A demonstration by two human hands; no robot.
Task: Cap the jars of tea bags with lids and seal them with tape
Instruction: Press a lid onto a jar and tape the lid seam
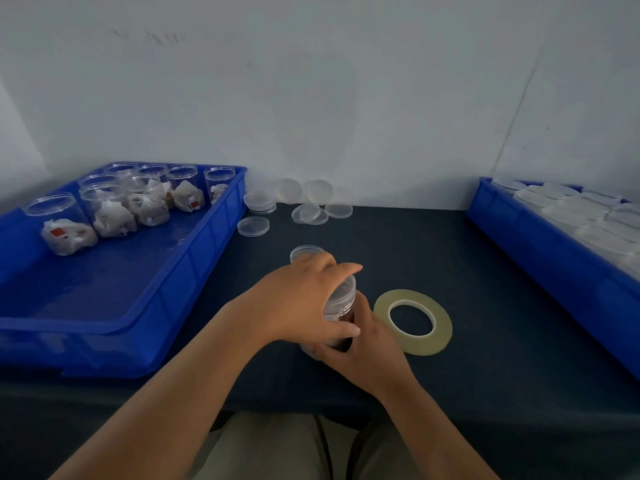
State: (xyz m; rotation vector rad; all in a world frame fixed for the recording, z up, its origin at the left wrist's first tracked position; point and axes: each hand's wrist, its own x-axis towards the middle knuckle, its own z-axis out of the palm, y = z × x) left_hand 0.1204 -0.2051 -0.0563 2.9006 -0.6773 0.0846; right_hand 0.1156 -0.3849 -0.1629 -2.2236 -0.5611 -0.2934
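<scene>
My left fingers curl over the lid; my right fingers grip the jar beneath it, upright mid-tabletop. The tape roll lies just right of it. Open jars stand in the left blue tray.

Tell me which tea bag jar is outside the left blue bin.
The jar gripped by the left hand and right hand; the others stand in the blue bin.

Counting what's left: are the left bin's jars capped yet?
Uncapped: the jars in the left bin show bare open rims.
</scene>
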